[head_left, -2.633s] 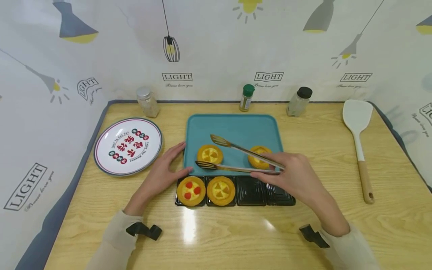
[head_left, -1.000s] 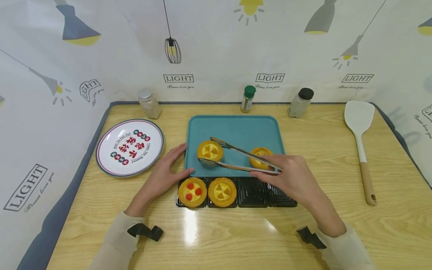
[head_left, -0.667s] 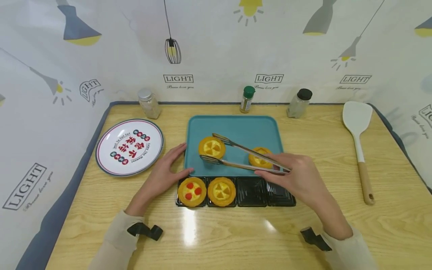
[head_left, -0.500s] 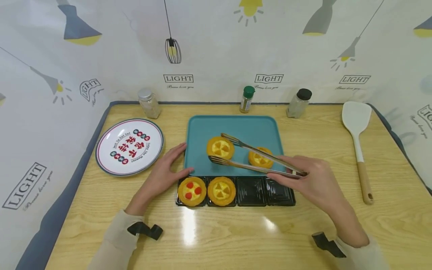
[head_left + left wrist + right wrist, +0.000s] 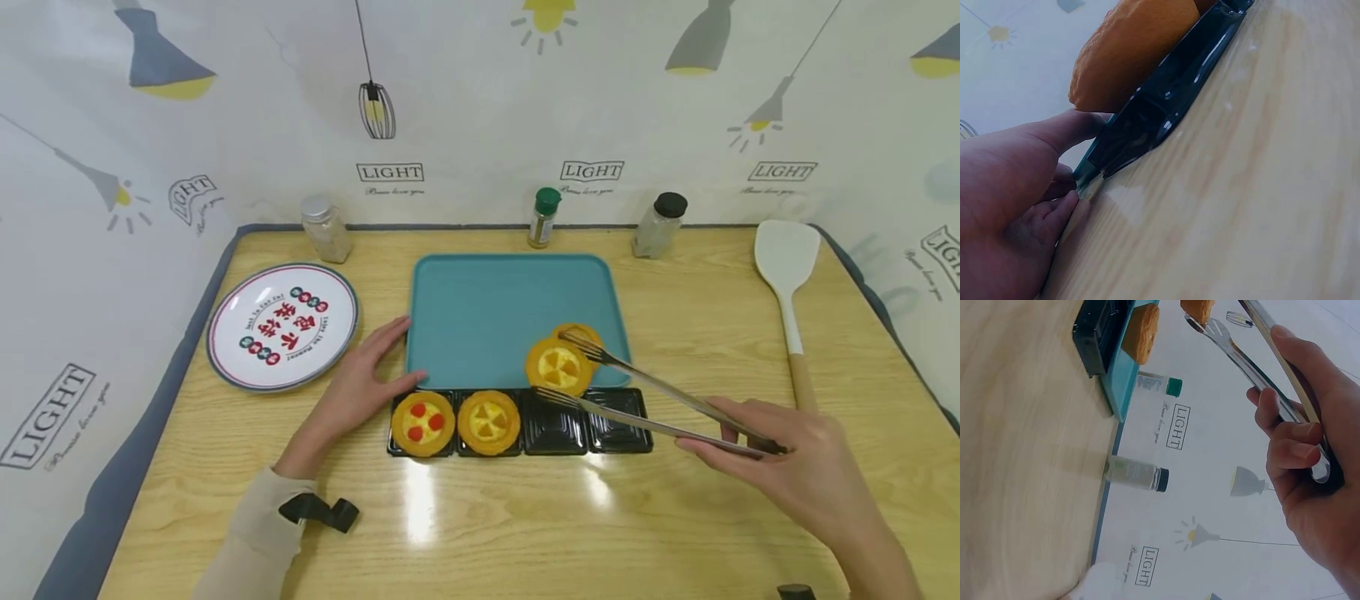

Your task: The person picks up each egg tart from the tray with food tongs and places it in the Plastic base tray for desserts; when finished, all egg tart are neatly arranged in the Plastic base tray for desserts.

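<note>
My right hand grips metal tongs. Between the tong tips is an egg tart with yellow wedges on top, raised clear of the tray in the right wrist view. Another tart sits behind it on the blue tray, partly hidden. My left hand touches the tray's front left corner, thumb on the front edge and fingers along the left side. Just in front lies a black compartment tray. A red-dotted tart and a wedge-topped tart fill its two left compartments.
To the left lies a printed white plate. Along the wall stand a silver-lidded jar, a green-capped bottle and a black-lidded jar. A white spatula with a wooden handle lies at right, its lower end behind my right hand.
The tongs have closed in on the left tart, lifted it from the blue tray and carried it right and toward me. My left hand has stayed at the tray corner.
</note>
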Available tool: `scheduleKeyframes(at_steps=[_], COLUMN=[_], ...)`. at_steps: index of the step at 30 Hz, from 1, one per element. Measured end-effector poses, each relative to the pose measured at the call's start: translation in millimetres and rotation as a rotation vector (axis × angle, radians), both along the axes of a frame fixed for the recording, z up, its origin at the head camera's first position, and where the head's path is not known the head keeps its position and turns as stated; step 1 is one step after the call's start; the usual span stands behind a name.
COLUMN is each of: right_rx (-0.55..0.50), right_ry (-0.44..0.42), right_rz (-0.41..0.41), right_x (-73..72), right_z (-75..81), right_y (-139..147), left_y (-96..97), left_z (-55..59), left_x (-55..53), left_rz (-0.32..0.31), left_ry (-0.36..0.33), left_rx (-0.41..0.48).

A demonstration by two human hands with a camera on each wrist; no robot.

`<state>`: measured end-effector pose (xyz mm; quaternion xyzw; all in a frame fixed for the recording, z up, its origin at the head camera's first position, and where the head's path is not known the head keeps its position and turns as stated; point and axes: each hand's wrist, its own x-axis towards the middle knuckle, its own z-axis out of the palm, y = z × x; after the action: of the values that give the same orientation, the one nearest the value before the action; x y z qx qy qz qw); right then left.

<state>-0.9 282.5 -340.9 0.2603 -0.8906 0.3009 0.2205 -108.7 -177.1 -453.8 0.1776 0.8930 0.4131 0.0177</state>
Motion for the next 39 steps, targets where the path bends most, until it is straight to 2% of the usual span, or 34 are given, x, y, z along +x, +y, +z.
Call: scheduleKeyframes(at_steps=[7, 15, 21, 34, 39], right_rx=[0.009, 0.049, 0.046, 0.078, 0.039], right_ry=[-0.034, -0.17, -0.175, -0.158, -0.163], right_rz=[0.039, 0.02, 0.012, 0.017, 0.007], right_x=[12.3, 21.9, 24.3, 23.6, 23.6], right_z=[-8.2, -20.5, -25.7, -27.0, -25.9], right_y=[7.2, 13.1, 12.1, 12.5, 11.8], left_y=[-2.3, -1.8, -1.5, -1.0, -0.6], left_z=[0.4, 1.4, 1.4, 0.7, 0.5], left_x=[-0.1, -0.2, -0.5, 0.4, 0.7], left_rz=[0.012, 0.013, 0.012, 0.01, 0.006], left_ry=[-0.004, -0.014, -0.015, -0.027, -0.031], left_rx=[-0.003, 0.007, 0.004, 0.01, 0.011])
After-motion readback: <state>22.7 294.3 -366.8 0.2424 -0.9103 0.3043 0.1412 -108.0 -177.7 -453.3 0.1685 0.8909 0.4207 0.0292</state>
